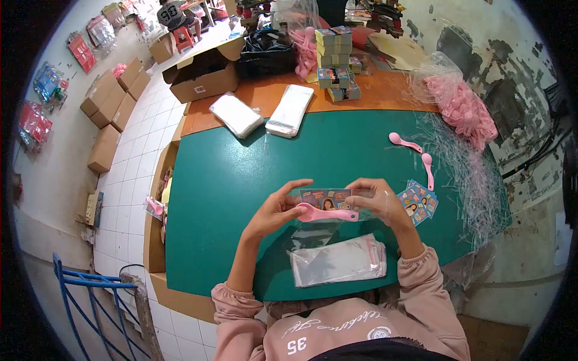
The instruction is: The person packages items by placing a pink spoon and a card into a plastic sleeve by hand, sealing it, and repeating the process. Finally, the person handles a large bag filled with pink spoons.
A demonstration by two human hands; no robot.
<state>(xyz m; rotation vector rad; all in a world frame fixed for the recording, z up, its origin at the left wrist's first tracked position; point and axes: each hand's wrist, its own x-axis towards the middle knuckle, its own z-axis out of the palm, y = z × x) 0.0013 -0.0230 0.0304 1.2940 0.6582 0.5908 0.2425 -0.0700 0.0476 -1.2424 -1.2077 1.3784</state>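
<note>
Spoon (337, 215) and card (328, 194) sit together between my hands, above the table's (235, 180) near side. My left hand (275, 210) has its thumb at the bowl, index finger lifted; my right hand (376, 201) pinches the card's right end. I'd hold both flat and level, pressing gently so the clear film (308, 235) doesn't crease; whether it encloses them I can't tell.

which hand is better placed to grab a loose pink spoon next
Right, probably: the two loose spoons lie beyond the right hand, on its side, though it holds the card. The left hand is farther away, at the held spoon.
</note>
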